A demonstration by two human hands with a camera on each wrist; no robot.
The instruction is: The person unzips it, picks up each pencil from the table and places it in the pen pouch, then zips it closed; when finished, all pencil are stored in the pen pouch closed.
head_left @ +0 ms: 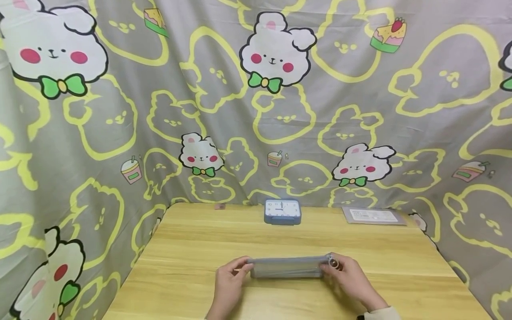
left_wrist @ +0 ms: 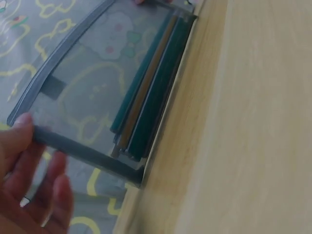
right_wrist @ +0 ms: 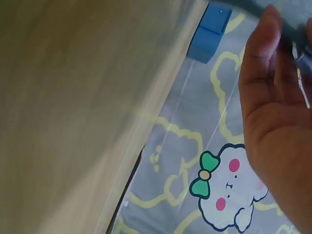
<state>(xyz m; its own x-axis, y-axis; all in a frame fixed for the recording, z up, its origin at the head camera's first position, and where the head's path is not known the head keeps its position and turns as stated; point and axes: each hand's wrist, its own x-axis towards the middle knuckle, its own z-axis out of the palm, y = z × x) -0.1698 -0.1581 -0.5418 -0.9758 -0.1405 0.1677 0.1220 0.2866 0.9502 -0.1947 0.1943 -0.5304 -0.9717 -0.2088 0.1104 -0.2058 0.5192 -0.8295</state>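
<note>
A see-through grey pencil case [head_left: 286,267] with dark edging stands upright on its long edge over the wooden table. At its left end my left hand [head_left: 229,284] pinches the upper corner between thumb and fingers. My right hand [head_left: 354,279] grips the opposite end, beside a round metal ring [head_left: 334,264] at the zip. Several slim green and brown pens or pencils [left_wrist: 148,92] lie along the bottom inside the case, as the left wrist view shows. In the right wrist view only a strip of the case's edge shows by the thumb.
At the table's [head_left: 192,249] back edge stands a blue clock [head_left: 282,212]. A flat grey packet with a white label [head_left: 374,216] lies at the back right, and a small pinkish piece [head_left: 220,206] at the back left. Patterned curtains [head_left: 240,111] surround the table.
</note>
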